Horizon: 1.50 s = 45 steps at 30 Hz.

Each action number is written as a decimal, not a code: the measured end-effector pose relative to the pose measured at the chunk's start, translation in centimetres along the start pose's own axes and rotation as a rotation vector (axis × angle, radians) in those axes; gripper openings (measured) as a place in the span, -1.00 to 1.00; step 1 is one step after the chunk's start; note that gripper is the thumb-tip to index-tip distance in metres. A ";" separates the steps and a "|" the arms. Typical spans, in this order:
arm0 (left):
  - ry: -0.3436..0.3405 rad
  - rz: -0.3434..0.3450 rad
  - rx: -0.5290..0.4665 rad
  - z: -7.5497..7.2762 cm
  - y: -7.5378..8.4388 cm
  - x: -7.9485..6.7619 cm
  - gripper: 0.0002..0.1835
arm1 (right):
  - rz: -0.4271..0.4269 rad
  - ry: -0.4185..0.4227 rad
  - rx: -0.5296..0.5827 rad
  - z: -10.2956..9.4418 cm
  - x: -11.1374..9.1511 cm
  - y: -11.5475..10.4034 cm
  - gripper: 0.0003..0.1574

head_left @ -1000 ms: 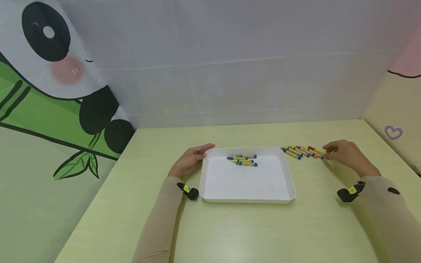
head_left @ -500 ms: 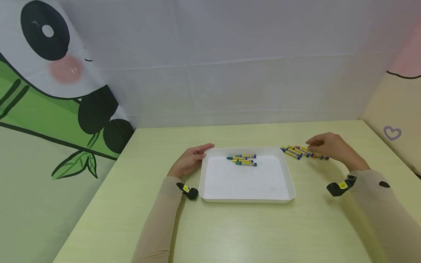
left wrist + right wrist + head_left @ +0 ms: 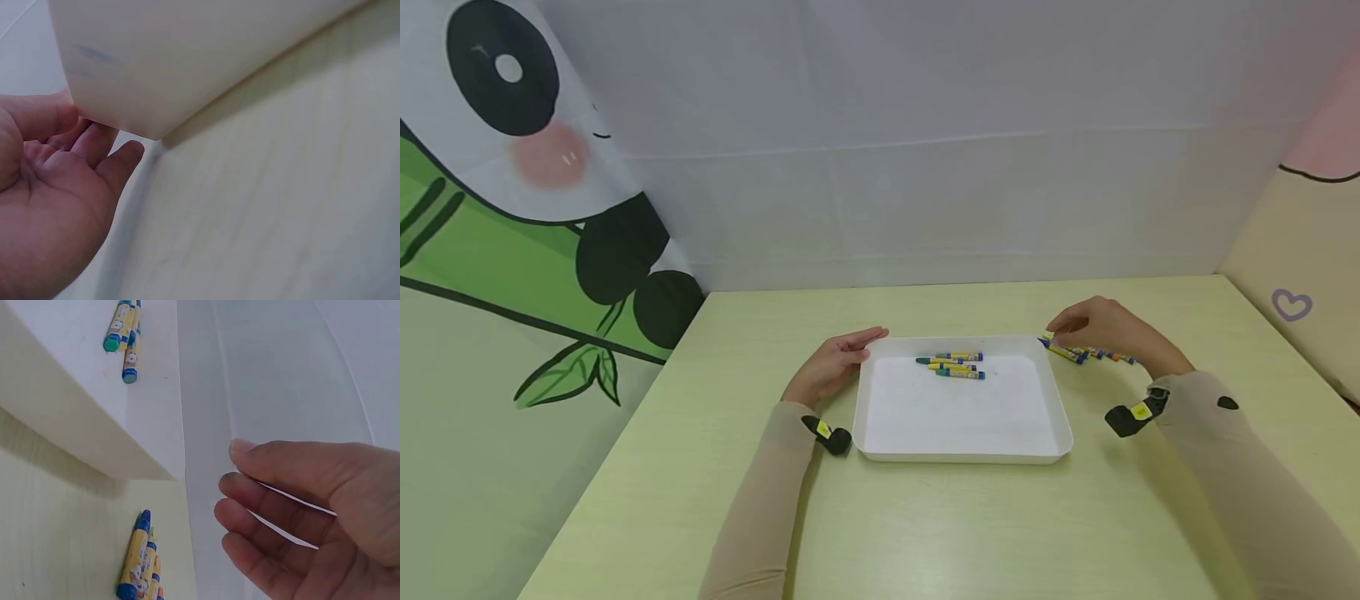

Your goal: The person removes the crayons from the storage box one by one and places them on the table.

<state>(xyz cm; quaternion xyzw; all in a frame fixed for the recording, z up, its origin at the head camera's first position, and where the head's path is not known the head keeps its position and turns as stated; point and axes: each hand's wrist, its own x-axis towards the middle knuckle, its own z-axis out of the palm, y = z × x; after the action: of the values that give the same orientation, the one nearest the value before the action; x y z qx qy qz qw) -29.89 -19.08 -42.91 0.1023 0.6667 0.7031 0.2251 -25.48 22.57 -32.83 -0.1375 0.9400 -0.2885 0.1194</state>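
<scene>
Tray (image 3: 962,421) and crayons (image 3: 1067,353) on table (image 3: 955,533)

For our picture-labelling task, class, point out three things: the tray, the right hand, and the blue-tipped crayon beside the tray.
Tray (image 3: 962,423): head view, on its bare white floor.
Right hand (image 3: 1105,323): head view, on the back of the hand.
Blue-tipped crayon (image 3: 134,557): right wrist view, on its yellow wrapper.

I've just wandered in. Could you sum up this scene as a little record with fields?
White tray: on the table
Inside it: four crayons, tips pointing left in the head view
Left hand: holds the tray's far left corner
Right hand: over the loose crayons, nothing visible in its fingers
Loose crayons: on the table, right of the tray; partly hidden, so uncounted
</scene>
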 end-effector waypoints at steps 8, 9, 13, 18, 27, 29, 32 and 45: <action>0.009 0.001 0.003 -0.2 -0.2 0.1 -0.50 | -0.035 -0.076 0.009 1.8 2.1 -1.7 -0.62; 0.007 0.002 0.002 -0.2 -0.2 0.2 -0.50 | -0.044 -0.082 0.008 2.0 2.3 -1.7 -0.63; 0.003 0.003 0.002 -0.2 -0.2 0.3 -0.50 | -0.081 -0.111 0.012 3.1 3.3 -1.9 -0.68; 0.003 0.004 -0.004 -0.1 -0.3 0.3 -0.50 | -0.121 -0.142 0.003 4.4 4.3 -2.5 -0.77; 0.004 0.007 0.006 0.0 -0.1 0.2 -0.50 | -0.117 -0.184 -0.001 5.7 4.9 -3.6 -0.82; 0.007 0.002 0.001 0.0 -0.1 0.2 -0.50 | -0.120 -0.187 -0.001 5.9 5.0 -3.8 -0.82; 0.011 -0.003 -0.004 0.0 0.0 0.3 -0.50 | -0.121 -0.185 -0.006 6.1 5.3 -4.0 -0.82; 0.012 -0.012 -0.007 0.0 0.0 0.2 -0.49 | -0.109 -0.212 -0.006 7.3 5.8 -4.1 -0.87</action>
<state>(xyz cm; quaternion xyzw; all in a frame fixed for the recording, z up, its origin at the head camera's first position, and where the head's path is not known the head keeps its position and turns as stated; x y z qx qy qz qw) -30.08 -18.96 -42.98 0.0934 0.6660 0.7048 0.2256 -27.89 13.67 -37.15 -0.2186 0.9140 -0.2756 0.2020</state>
